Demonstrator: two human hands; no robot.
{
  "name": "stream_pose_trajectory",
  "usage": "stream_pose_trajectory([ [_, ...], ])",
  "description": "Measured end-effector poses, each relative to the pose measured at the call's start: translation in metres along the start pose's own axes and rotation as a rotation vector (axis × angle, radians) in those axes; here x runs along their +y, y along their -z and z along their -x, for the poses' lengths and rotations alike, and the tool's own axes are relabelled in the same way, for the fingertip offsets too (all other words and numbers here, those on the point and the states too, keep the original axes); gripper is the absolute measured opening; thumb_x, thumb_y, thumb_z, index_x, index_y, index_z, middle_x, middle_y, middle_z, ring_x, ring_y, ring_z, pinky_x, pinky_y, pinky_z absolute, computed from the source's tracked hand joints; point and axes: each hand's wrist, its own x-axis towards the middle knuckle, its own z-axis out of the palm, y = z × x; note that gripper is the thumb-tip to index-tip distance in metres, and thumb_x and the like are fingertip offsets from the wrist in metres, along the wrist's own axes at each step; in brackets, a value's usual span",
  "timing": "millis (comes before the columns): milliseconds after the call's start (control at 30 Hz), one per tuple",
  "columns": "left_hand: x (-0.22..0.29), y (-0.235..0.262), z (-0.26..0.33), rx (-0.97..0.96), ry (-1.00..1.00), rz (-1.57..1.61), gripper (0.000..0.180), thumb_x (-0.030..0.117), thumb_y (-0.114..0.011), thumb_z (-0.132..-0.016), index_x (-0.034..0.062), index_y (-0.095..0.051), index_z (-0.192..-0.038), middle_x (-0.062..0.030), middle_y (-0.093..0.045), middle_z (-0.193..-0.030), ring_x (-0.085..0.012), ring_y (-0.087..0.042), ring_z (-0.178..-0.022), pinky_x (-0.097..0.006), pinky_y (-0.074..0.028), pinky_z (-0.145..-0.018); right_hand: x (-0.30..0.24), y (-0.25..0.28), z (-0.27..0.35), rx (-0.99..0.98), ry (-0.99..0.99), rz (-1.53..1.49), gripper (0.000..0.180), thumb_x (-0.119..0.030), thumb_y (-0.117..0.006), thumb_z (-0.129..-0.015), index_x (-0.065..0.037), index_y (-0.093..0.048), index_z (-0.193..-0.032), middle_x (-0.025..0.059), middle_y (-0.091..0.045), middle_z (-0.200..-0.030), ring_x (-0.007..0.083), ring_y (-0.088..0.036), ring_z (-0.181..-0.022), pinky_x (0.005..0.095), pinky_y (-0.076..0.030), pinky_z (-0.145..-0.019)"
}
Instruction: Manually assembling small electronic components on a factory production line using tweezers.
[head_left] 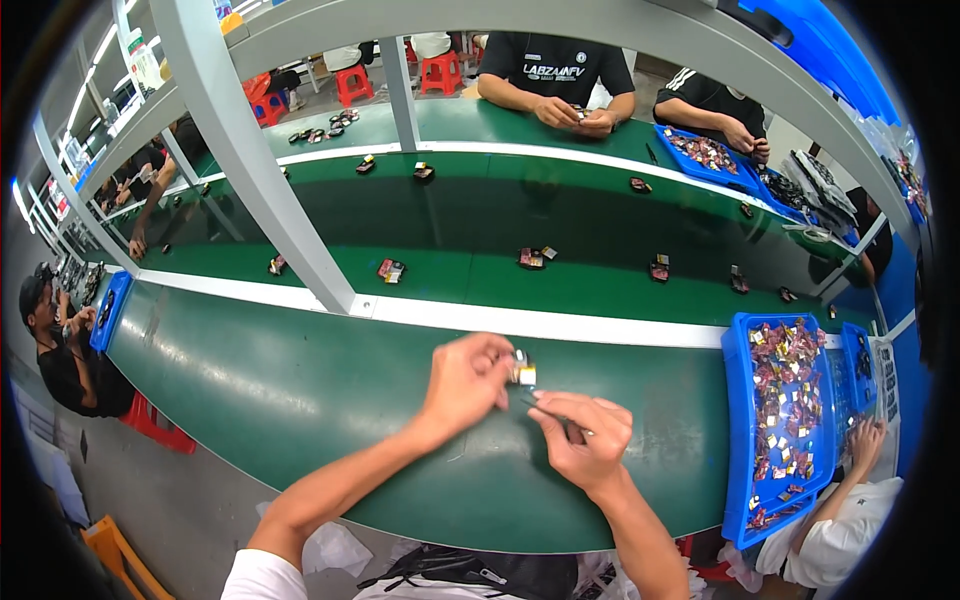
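Fingers (500, 362) of left hand (465, 380) pinch small part (523, 373) — right hand (583, 433) just below.

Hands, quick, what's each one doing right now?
Left hand: closed, pinching a small metal part.
Right hand: closed on a thin dark tool, its tip at the part.

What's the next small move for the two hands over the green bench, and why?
Probably bring the right hand a little up and left to the small metallic part pinched in the left hand. The part is held just above the green bench, and the right fingertips, which seem to hold a thin dark tool, sit just below it, not clearly touching.
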Motion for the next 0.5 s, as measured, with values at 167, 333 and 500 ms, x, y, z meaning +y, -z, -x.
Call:
stream_pose_trajectory([
  [167,-0.017,0.035,-0.107,0.28,-0.101,-0.16,0.012,0.002,-0.065,-0.089,-0.0081,-0.067,-0.094,-0.0099,-0.071,-0.075,-0.0181,-0.072,-0.057,-0.03,-0.055,-0.054,0.007,-0.002,0.0,0.069,-0.01,-0.015,0.017,0.002,-0.083,-0.072,-0.004,-0.073,-0.085,0.0063,-0.077,-0.084,0.017,-0.073,-0.067,0.0248,-0.046,-0.049],
  [333,-0.036,0.051,-0.156,0.592,-0.251,-0.902,0.016,0.011,-0.07,-0.086,-0.0011,-0.072,-0.097,-0.0191,-0.069,-0.086,-0.0368,-0.071,-0.086,-0.045,-0.057,-0.075,0.007,-0.003,0.007,0.022,-0.029,0.06,0.016,0.001,-0.082,-0.073,-0.007,-0.073,-0.084,0.0042,-0.077,-0.085,0.0173,-0.073,-0.067,0.0253,-0.047,-0.051],
  [500,-0.017,0.026,-0.176,0.413,-0.446,-0.724,0.014,0.017,-0.071,-0.087,0.0041,-0.075,-0.089,-0.0134,-0.072,-0.093,-0.0366,-0.07,-0.091,-0.045,-0.055,-0.08,0.01,-0.002,0.01,0.042,-0.028,0.043,0.016,0.001,-0.082,-0.073,-0.008,-0.074,-0.083,0.0037,-0.077,-0.085,0.0169,-0.072,-0.067,0.0258,-0.047,-0.051],
])
